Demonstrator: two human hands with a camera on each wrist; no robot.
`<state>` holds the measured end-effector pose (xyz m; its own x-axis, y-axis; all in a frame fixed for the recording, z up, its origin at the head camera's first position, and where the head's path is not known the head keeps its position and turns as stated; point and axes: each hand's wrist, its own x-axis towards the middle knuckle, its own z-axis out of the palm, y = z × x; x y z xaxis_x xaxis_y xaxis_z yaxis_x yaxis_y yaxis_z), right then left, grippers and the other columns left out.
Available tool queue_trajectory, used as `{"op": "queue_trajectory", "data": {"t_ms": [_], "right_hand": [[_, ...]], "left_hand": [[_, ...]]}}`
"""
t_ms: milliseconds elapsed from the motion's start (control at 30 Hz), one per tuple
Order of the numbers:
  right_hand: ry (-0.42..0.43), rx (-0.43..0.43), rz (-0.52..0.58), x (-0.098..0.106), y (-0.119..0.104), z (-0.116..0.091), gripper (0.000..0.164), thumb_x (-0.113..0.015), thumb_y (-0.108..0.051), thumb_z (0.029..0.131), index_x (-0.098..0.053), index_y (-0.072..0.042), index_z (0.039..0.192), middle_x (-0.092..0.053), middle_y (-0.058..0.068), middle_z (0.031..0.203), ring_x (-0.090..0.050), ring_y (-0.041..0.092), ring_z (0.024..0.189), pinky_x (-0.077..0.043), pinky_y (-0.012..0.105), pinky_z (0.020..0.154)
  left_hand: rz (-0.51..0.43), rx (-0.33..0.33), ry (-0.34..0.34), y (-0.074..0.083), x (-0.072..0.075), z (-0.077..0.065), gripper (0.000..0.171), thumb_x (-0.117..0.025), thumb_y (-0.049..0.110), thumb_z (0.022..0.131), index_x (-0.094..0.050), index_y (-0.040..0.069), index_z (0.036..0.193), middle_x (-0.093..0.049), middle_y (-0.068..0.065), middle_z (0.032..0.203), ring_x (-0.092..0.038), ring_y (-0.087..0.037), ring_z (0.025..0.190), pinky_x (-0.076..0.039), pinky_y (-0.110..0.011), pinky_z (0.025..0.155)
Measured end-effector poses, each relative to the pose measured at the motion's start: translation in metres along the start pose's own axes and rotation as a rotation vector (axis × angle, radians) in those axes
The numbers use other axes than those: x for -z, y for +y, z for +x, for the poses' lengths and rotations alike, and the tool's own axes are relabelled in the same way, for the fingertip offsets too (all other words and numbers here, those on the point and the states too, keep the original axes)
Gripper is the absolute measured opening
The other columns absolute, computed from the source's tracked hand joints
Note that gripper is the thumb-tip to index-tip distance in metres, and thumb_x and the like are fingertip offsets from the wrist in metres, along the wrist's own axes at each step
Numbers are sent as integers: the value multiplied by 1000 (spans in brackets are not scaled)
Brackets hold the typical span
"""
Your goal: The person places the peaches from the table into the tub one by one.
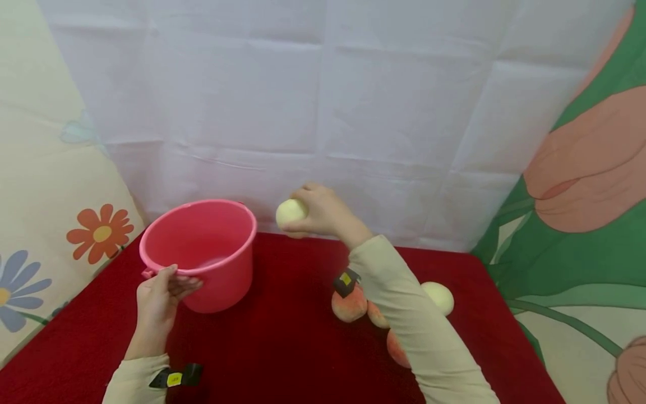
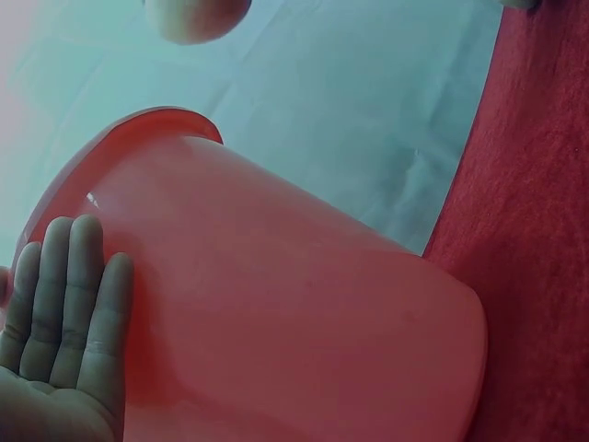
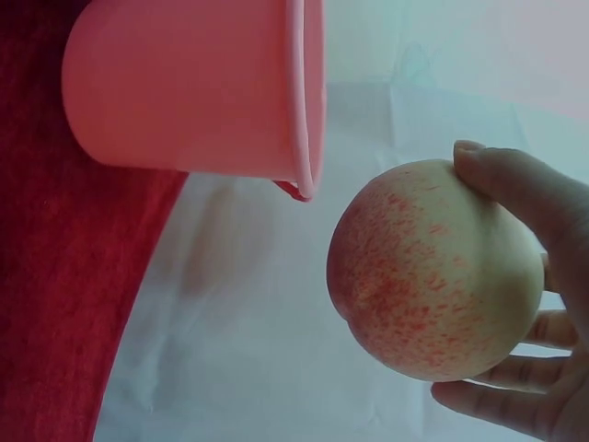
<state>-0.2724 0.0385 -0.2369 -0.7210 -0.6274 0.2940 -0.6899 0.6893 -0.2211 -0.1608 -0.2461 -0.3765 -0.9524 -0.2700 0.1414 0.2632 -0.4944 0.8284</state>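
A pink plastic bucket stands upright on the left of the table. My left hand pinches its near rim, the thumb over the edge and the fingers extended along the outer wall. Held in the air right of the bucket is a pale yellow peach with red speckles on one side, as the right wrist view shows. My right hand grips this peach between thumb and fingers, above the height of the bucket's rim. Only part of the bucket's inside is visible.
Several more peaches lie on the right of the red cloth: a reddish peach, a pale peach and others partly hidden by my right sleeve. A white sheet hangs behind the table, with flowered cloths at both sides.
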Motion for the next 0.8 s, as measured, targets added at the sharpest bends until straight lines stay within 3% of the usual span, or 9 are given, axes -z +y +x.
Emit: {"op": "queue_trajectory", "data": {"t_ms": [800], "right_hand": [[-15, 40, 23, -12, -38, 27, 54, -73, -46, 73, -60, -14, 114, -54, 0, 105, -50, 13, 90, -46, 25, 69]], "left_hand": [[9, 4, 9, -2, -1, -3, 36, -48, 17, 96, -70, 5, 70, -68, -6, 65, -69, -16, 64, -56, -29, 63]]}}
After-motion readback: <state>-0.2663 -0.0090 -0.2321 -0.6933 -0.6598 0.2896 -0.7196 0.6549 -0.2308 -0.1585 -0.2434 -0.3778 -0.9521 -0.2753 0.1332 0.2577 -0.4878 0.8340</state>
